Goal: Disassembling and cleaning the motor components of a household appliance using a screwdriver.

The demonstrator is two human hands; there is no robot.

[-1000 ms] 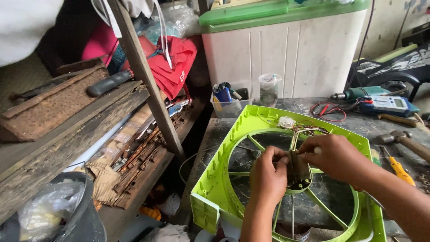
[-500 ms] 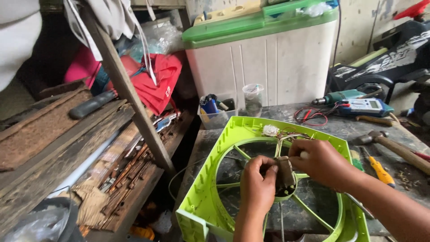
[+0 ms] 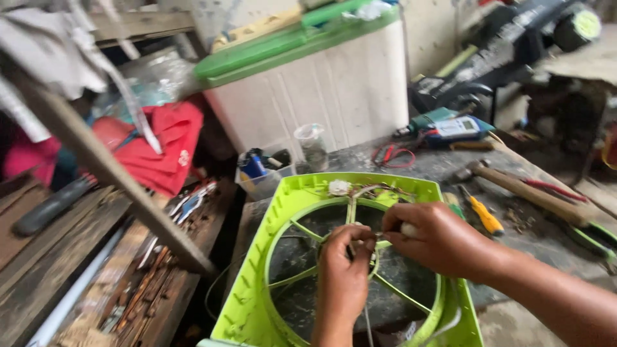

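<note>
The head view is showing both hands meeting over the hub of a lime-green fan frame. The left hand is curling its fingers closed, pinching something small and dark at the hub; what exactly it is gripping is too hidden to tell. The right hand is reaching in from the right, its fingers closing on a pale rounded handle that is poking out beside the thumb, seemingly a small tool, with its tip hidden between the two hands. The hands are touching or nearly touching at the fingertips. The frame is lying flat on a grey, dirty workbench, its thin green spokes running from the hub out to a round ring inside a square border, and thin wires are trailing along the far edge of the frame. Just beyond the right hand, a yellow-handled screwdriver is lying on the bench, and a hammer with a wooden handle is resting further to the right. Behind the frame, a clear plastic cup is standing near a white chest with a green lid. A green power drill is lying at the back, and red cloth is sitting on the shelves to the left.
</note>
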